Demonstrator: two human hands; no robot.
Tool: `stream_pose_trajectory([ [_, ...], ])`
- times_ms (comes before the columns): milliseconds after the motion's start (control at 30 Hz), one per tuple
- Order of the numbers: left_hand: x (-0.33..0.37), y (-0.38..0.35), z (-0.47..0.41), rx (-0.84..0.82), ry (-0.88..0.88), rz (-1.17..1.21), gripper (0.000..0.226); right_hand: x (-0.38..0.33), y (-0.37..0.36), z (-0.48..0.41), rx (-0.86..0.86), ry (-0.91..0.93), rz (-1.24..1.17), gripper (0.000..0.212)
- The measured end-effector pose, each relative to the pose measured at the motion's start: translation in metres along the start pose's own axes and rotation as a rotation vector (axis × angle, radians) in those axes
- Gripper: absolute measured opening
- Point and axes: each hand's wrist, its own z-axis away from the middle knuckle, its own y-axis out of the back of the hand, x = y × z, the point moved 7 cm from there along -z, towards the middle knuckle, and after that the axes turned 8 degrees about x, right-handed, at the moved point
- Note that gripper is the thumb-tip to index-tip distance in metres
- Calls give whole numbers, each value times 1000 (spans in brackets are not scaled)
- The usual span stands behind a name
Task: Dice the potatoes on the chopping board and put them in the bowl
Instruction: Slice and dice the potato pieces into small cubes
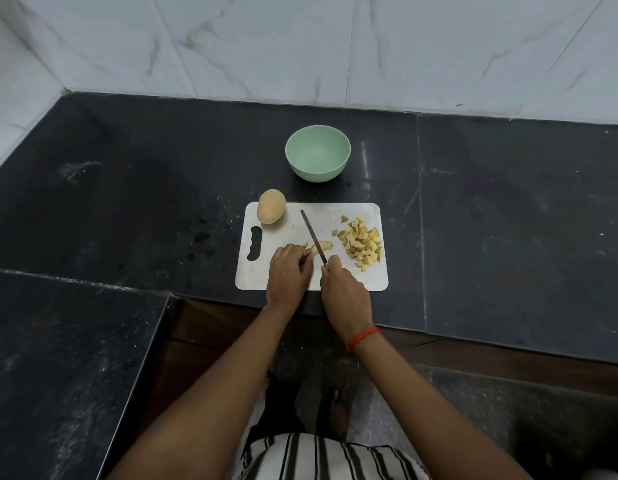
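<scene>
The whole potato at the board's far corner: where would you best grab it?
Across its narrow middle, from above: the whole potato lies free on the chopping board's far left corner, oval, nothing crowding it. The left hand is nearer.

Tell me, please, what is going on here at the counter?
Potato is being diced on the board. The right hand holds the knife, blade laid across a potato piece that the left hand steadies. A pile of dice lies on the board's right side, a whole potato sits at its far left corner, and the bowl beyond looks empty.
</scene>
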Motion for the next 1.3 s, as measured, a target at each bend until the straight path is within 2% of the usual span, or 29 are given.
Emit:
stream_pose_trajectory([
  [467,3,2,0,12,-25,-22,16,-6,-9,-7,-141,17,109,21],
  [533,3,2,1,18,-31,-45,17,-4,-7,-2,-126,28,136,21],
  [633,4,2,0,22,-21,-58,18,1,4,17,-81,64,197,32],
  [700,4,2,0,20,-16,-59,17,8,8,35,-97,63,199,31],
  [833,2,1,0,15,-13,-48,13,25,20,62,-61,15,162,23],
  [900,2,1,1,15,-15,-35,12,33,26,74,-117,-47,80,16],
  [1033,0,3,2,30,2,-16,12,40,35,86,-113,-110,-86,20],
  [1200,-4,3,4,26,46,17,11,22,35,57,29,-106,-146,21],
  [1300,-5,4,5,36,47,39,10,5,28,30,-4,-93,-162,21],
])
